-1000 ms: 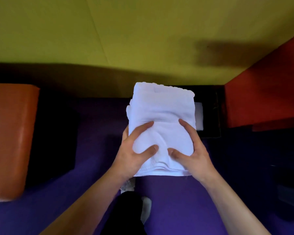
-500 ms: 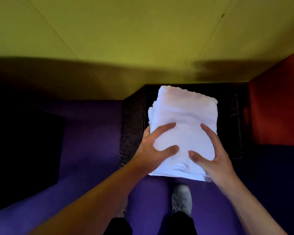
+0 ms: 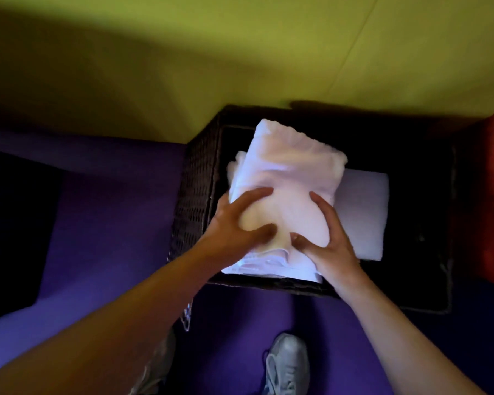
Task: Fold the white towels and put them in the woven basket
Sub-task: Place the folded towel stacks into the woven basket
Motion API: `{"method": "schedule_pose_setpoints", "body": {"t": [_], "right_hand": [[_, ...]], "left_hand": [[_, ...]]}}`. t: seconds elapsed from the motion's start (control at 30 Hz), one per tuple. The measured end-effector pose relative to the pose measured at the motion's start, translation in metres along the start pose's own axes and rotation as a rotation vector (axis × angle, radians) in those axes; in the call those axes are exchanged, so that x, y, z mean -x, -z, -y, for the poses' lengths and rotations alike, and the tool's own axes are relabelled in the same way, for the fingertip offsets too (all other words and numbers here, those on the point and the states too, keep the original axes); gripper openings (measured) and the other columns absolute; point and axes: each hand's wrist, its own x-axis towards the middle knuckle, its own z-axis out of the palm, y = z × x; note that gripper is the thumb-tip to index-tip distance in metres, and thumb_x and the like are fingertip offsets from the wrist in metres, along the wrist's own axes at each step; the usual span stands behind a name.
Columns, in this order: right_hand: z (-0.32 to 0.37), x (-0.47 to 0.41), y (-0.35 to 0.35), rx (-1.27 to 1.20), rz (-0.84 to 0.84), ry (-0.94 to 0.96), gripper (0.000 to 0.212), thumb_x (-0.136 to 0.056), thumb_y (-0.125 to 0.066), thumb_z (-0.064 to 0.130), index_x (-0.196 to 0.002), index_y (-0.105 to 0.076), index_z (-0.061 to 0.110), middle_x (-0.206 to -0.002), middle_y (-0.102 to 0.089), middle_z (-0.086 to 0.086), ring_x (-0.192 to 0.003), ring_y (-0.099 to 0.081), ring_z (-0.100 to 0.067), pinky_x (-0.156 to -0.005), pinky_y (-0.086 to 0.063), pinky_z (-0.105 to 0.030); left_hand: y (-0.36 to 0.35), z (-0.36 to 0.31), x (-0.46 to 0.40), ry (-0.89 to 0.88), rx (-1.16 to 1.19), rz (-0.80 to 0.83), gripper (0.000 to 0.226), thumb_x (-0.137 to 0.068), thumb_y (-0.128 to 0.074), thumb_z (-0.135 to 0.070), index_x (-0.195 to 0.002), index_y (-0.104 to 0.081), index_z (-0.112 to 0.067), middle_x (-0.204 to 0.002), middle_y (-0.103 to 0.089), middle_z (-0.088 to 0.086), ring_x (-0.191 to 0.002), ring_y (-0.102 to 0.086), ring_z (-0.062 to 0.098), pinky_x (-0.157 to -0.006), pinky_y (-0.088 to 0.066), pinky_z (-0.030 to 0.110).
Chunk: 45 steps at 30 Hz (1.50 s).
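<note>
A folded white towel [image 3: 288,169] is held over the open top of a dark woven basket [image 3: 194,195]. My left hand [image 3: 237,226] grips its near left part, thumb on top. My right hand [image 3: 328,238] grips its near right part the same way. Inside the basket, to the right and lower, lies another folded white towel [image 3: 362,212]. The held towel's near edge hangs above the basket's front rim. Whether it rests on anything inside is hidden.
The basket stands against a yellow-green wall [image 3: 240,52] on a purple floor [image 3: 111,223]. A red object [image 3: 491,195] is at the right edge. A dark block [image 3: 12,229] sits at the left. A white shoe [image 3: 288,363] is below the basket.
The view has closed in on the basket. Both hands have carried the folded towel forward over its opening, and the second towel inside has come into sight.
</note>
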Motion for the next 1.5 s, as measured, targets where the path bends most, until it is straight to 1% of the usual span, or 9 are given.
{"method": "schedule_pose_setpoints", "body": {"t": [0.3,0.43,0.53,0.6,0.7,0.83,1.23,1.4,1.5], "right_hand": [[-0.023,-0.019,0.002,0.110,0.059,-0.060,0.083,-0.077,-0.085,0.013,-0.139,-0.047,0.054,-0.137,-0.053,0.031,-0.110,-0.056,0.009,-0.079,-0.042,-0.001],[-0.023,-0.024,0.001,0.158,0.076,-0.071,0.083,-0.077,-0.086,0.018,-0.140,-0.046,0.053,-0.129,-0.047,0.047,-0.113,-0.048,0.021,-0.087,-0.037,0.001],[-0.024,-0.035,-0.006,0.171,0.045,-0.041,0.085,-0.076,-0.086,0.019,-0.143,-0.044,0.050,-0.141,-0.047,0.033,-0.118,-0.040,0.028,-0.089,-0.031,0.005],[-0.032,-0.041,-0.012,0.225,0.091,-0.053,0.086,-0.080,-0.083,0.034,-0.147,-0.033,0.056,-0.151,-0.043,0.017,-0.133,-0.041,0.005,-0.103,-0.032,-0.007],[-0.048,-0.054,-0.024,0.516,0.292,-0.195,0.094,-0.086,-0.067,0.063,-0.152,0.000,0.062,-0.167,-0.012,-0.011,-0.152,-0.020,-0.027,-0.118,-0.026,-0.030],[-0.054,-0.054,-0.040,0.762,0.220,-0.160,0.104,-0.084,-0.068,0.062,-0.156,0.006,0.054,-0.166,-0.001,-0.021,-0.153,-0.018,-0.035,-0.120,-0.028,-0.036],[-0.042,-0.053,-0.027,0.700,0.092,-0.143,0.089,-0.093,-0.066,0.032,-0.160,-0.008,0.042,-0.143,-0.039,-0.015,-0.126,-0.052,-0.032,-0.097,-0.044,-0.032],[-0.045,-0.055,-0.023,0.744,0.257,-0.218,0.100,-0.091,-0.071,0.035,-0.158,0.002,0.049,-0.154,-0.031,-0.018,-0.133,-0.049,-0.034,-0.107,-0.043,-0.037],[-0.030,-0.041,-0.028,0.909,0.016,0.064,0.066,-0.095,-0.055,0.037,-0.157,-0.032,0.032,-0.134,-0.047,-0.016,-0.117,-0.052,-0.034,-0.099,-0.048,-0.042]], "left_hand": [[-0.021,0.024,-0.008,0.073,0.011,-0.035,0.062,-0.076,-0.086,-0.027,-0.125,-0.059,-0.055,-0.134,-0.044,-0.003,-0.105,-0.060,0.000,-0.082,-0.055,0.013],[-0.020,0.031,-0.012,0.097,0.012,-0.054,0.063,-0.075,-0.085,-0.030,-0.124,-0.058,-0.059,-0.126,-0.055,-0.005,-0.102,-0.065,0.004,-0.090,-0.058,0.028],[-0.017,0.030,-0.022,0.069,-0.032,-0.070,0.063,-0.078,-0.082,-0.027,-0.129,-0.057,-0.055,-0.123,-0.053,-0.012,-0.100,-0.063,0.001,-0.087,-0.053,0.013],[-0.019,0.034,-0.028,0.018,-0.154,-0.064,0.067,-0.083,-0.077,-0.023,-0.139,-0.052,-0.049,-0.139,-0.040,-0.005,-0.114,-0.057,0.011,-0.091,-0.041,0.002],[-0.031,0.052,-0.036,0.084,-0.560,0.066,0.078,-0.093,-0.066,-0.024,-0.156,-0.023,-0.044,-0.164,0.006,0.015,-0.150,-0.018,0.036,-0.121,-0.024,0.032],[-0.053,0.059,-0.039,0.164,-0.966,0.065,0.087,-0.100,-0.056,-0.034,-0.157,0.008,-0.044,-0.158,0.027,0.025,-0.152,-0.003,0.044,-0.122,-0.025,0.049],[-0.036,0.070,-0.062,0.198,-0.128,0.015,0.084,-0.068,-0.057,0.013,-0.126,-0.045,-0.046,-0.150,-0.029,0.012,-0.135,-0.039,0.035,-0.105,-0.043,0.033],[-0.042,0.074,-0.065,0.176,-0.157,-0.017,0.082,-0.071,-0.052,0.010,-0.136,-0.044,-0.039,-0.149,-0.029,0.019,-0.131,-0.041,0.040,-0.108,-0.043,0.042],[-0.041,0.060,-0.054,0.145,-0.522,-0.041,0.080,-0.090,-0.050,0.006,-0.157,-0.028,-0.031,-0.164,-0.001,0.014,-0.148,-0.019,0.042,-0.117,-0.031,0.049]]}}
